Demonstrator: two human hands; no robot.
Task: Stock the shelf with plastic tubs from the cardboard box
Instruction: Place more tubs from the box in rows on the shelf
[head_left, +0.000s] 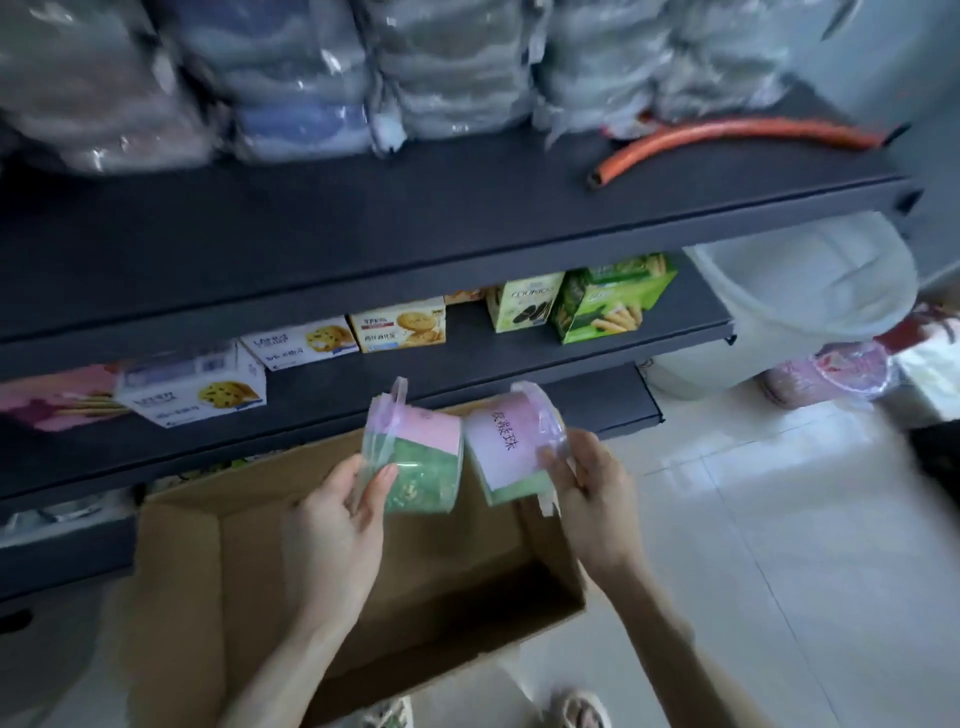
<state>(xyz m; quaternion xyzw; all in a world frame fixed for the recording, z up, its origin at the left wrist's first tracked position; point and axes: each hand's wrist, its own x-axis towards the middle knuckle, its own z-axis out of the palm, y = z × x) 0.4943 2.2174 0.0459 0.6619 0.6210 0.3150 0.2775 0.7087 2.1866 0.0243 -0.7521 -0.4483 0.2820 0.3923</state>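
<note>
Above the cardboard box (218, 561), whose visible interior is looking bare, the left hand (332, 525) and right hand (597, 499) are each grasping one plastic tub (421, 462); both are awaiting placement on the shelf (467, 358).

My one wide-angle head camera looks forward and down, close over my left hand (337, 525) and right hand (597, 499), with the cardboard box (441, 597) near at 6 o'clock and the shelf (415, 218) spreading from 10 to 2 o'clock
</note>
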